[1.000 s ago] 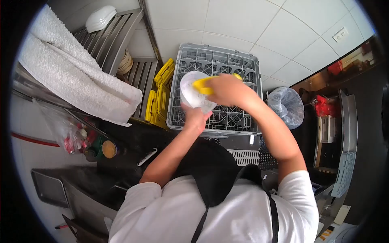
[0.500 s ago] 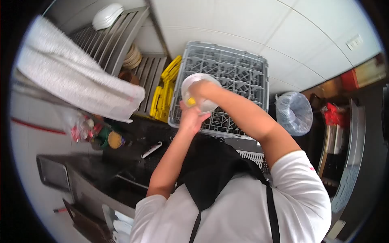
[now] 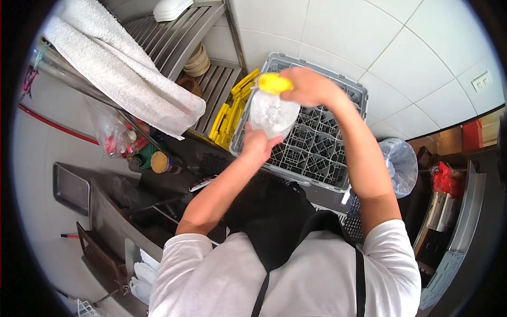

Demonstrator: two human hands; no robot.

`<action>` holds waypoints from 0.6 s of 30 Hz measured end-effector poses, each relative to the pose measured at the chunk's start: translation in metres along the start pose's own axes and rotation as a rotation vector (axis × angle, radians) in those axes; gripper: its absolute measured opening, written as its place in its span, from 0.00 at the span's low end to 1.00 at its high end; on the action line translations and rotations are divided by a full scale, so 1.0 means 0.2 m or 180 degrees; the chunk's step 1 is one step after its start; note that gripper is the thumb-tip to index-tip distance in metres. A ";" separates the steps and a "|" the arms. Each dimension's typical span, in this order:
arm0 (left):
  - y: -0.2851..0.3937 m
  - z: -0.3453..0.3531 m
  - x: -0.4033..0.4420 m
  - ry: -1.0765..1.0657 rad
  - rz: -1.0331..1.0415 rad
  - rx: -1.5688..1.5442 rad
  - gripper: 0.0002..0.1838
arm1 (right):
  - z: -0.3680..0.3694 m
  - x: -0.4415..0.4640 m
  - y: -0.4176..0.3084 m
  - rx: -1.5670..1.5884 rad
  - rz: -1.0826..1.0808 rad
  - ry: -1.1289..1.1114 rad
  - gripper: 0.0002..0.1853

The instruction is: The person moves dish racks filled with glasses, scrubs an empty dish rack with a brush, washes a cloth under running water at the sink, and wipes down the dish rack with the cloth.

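Over the left part of a grey dish rack (image 3: 317,145), my left hand (image 3: 257,143) grips a whitish translucent container (image 3: 273,113) by its lower edge. The container is tilted, with what looks like suds on it. My right hand (image 3: 309,87) is closed on a yellow sponge or cloth (image 3: 274,83) at the container's upper edge. The fingers of my right hand are slightly blurred.
Yellow plastic pieces (image 3: 228,119) stand left of the rack. A white towel (image 3: 127,68) hangs by the metal shelf (image 3: 182,39), which holds white dishes (image 3: 171,9). A lined bin (image 3: 398,166) is at the right, a brown-lidded jar (image 3: 160,162) at the left.
My right hand has come up out of the container with the yellow thing. The container now tilts differently in my left hand. The whole view has shifted, moving the surroundings rightward.
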State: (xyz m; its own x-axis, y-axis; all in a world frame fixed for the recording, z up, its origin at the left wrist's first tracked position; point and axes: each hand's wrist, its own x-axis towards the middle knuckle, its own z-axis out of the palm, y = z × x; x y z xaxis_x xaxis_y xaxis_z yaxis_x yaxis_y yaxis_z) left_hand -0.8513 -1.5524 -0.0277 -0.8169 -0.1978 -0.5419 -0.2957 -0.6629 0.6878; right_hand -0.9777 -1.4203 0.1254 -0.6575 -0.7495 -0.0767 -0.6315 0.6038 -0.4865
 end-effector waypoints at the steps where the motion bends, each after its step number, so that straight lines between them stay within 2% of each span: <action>1: 0.07 0.02 -0.01 -0.0045 0.0053 -0.0094 0.35 | -0.07 -0.06 -0.01 0.0334 0.0090 0.0427 0.21; 2: 0.15 0.06 -0.02 -0.0096 0.0106 -0.0185 0.37 | -0.13 -0.12 -0.01 0.0570 0.0217 0.0627 0.18; 6: 0.40 0.04 0.14 -0.0086 -0.0162 -0.0756 0.27 | -0.15 -0.27 0.10 0.2080 0.0856 0.1499 0.18; 10: 0.53 -0.08 0.53 0.0162 0.0152 -0.0945 0.27 | 0.13 -0.36 0.35 0.2998 0.1391 0.2182 0.10; 12: 0.65 -0.12 0.70 0.0462 0.0107 -0.0863 0.27 | 0.29 -0.43 0.46 0.3198 0.1759 0.2407 0.08; 13: 0.67 -0.19 0.88 0.0465 0.0203 -0.1241 0.27 | 0.37 -0.46 0.50 0.3171 0.1914 0.2482 0.08; 14: 0.71 -0.17 0.92 0.0564 0.0515 -0.1003 0.27 | 0.44 -0.49 0.53 0.3137 0.2084 0.2552 0.08; 16: 0.80 -0.19 1.09 0.0940 0.0717 -0.0995 0.26 | 0.55 -0.57 0.56 0.3002 0.2371 0.2546 0.09; 18: 0.80 -0.33 1.40 0.1034 0.0799 -0.1012 0.25 | 0.65 -0.64 0.59 0.2839 0.2505 0.2513 0.12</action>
State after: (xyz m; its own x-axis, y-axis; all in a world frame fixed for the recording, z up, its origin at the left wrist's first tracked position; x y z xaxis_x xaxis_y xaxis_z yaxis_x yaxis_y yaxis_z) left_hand -1.0955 -1.7621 -0.1010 -0.6325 -0.5593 -0.5358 0.0958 -0.7430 0.6624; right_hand -0.9134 -1.2883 -0.0355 -0.9490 0.2189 -0.2267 0.2698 0.1927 -0.9434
